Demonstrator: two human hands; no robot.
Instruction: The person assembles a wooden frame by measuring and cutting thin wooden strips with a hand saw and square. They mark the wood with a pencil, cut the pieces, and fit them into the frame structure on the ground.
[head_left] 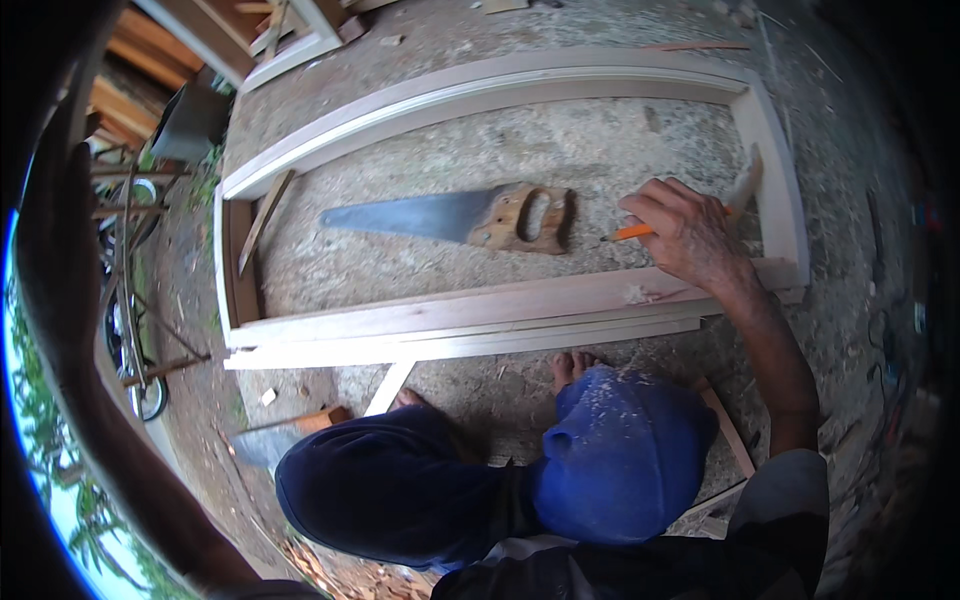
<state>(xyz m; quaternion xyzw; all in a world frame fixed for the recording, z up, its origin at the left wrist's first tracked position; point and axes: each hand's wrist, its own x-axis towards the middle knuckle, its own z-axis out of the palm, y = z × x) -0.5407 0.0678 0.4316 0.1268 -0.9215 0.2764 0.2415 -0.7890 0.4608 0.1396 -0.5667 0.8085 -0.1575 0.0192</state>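
My right hand (685, 232) is closed around an orange pencil (632, 232), its dark tip pointing left. The hand hovers over the right end of a long rectangular wooden frame (480, 304) that lies on the ground. Inside the frame, left of the pencil, rests a handsaw (425, 216) with a wooden handle; its blade points left. My left hand (65, 220) is raised close at the far left, dark against the picture's rim. Its fingers blend into the shadow, so I cannot make out their pose or anything in them.
A short wooden strip (265, 222) leans inside the frame's left end. A second saw (270, 443) lies by my left knee. Pale wood strips (390, 388) lie near my feet. Another wooden frame (290, 62) stands at the back left, near a parked motorcycle (150, 200).
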